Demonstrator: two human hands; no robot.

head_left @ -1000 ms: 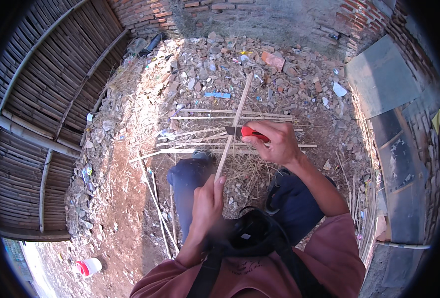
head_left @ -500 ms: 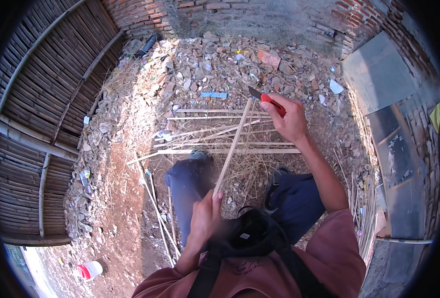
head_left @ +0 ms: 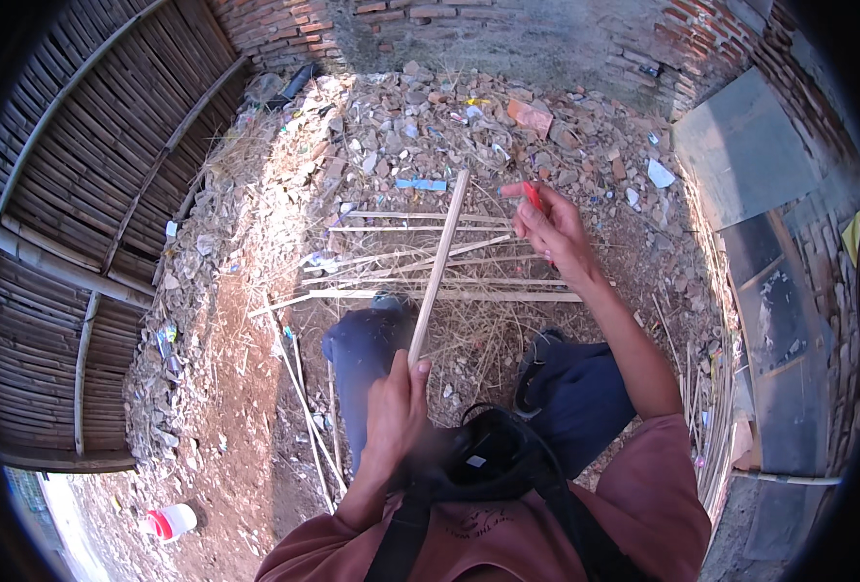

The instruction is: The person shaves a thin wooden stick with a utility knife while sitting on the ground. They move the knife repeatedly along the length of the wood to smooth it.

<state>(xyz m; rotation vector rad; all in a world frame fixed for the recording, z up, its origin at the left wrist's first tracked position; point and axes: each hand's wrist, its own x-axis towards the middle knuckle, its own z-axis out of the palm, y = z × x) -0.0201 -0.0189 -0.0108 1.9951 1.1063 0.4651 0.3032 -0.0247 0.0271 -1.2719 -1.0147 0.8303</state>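
My left hand (head_left: 396,405) grips the lower end of a pale bamboo strip (head_left: 439,260), which slants up and slightly right in front of me. To the right of the strip's upper half, my right hand (head_left: 561,236) holds a red utility knife (head_left: 534,198), apart from the strip. Its index finger points left, and the blade cannot be made out. Several more bamboo strips (head_left: 401,294) lie roughly crosswise on the ground beyond my knees, some of them passing behind the held strip and the right hand.
Stone and brick rubble (head_left: 410,116) spreads toward a brick wall (head_left: 498,39). A slatted bamboo wall (head_left: 71,145) stands left, flat grey sheets (head_left: 745,145) lean right. A red-and-white container (head_left: 173,522) lies at lower left. Thin sticks (head_left: 306,412) lie beside my left leg.
The strip has shifted left and stands slightly more upright. My right hand has turned the knife, so its dark blade no longer shows, and the index finger now stretches left.
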